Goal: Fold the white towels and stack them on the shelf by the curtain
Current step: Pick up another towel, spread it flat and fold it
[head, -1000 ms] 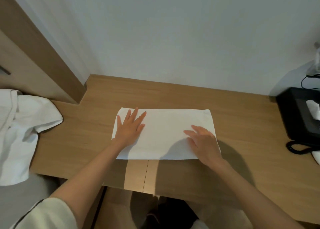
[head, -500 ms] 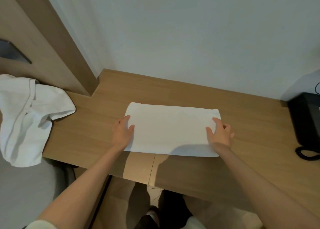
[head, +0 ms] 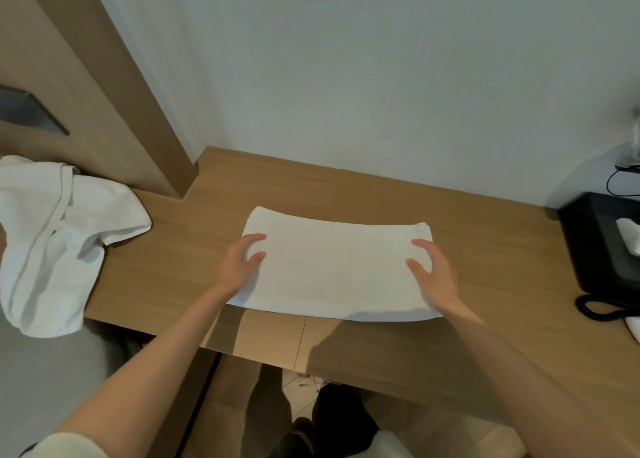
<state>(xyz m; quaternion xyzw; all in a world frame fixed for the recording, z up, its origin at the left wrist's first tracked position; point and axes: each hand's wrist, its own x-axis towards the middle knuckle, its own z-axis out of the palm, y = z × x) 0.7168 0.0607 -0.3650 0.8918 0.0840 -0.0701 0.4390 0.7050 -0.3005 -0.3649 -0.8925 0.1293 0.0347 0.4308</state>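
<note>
A plain pale wall backs a light wooden desk top (head: 398, 198), with a wooden door frame at its left end. Draped over the desk's left corner lies a crumpled white towel with a stitched border (head: 52, 243), not yet folded. Toward the middle, near the front edge, sits the folded white rectangular towel (head: 332, 267), flat on the wood, its long axis running left to right along the desk, its short ends pointing at the door frame and at the black telephone (head: 602, 246) on the far right.

The left hand (head: 239, 267) grips the towel's left end, thumb and fingers pinched onto the cloth edge; the right hand (head: 433, 274) holds the right end the same way, fingers a little apart on top, thumb out of sight.

It looks as though the next move is either another fold or a lift. Both ends should rise together, kept level, so the layers don't slide apart, and the near edge, close to the desk's lip, shouldn't sag.
</note>
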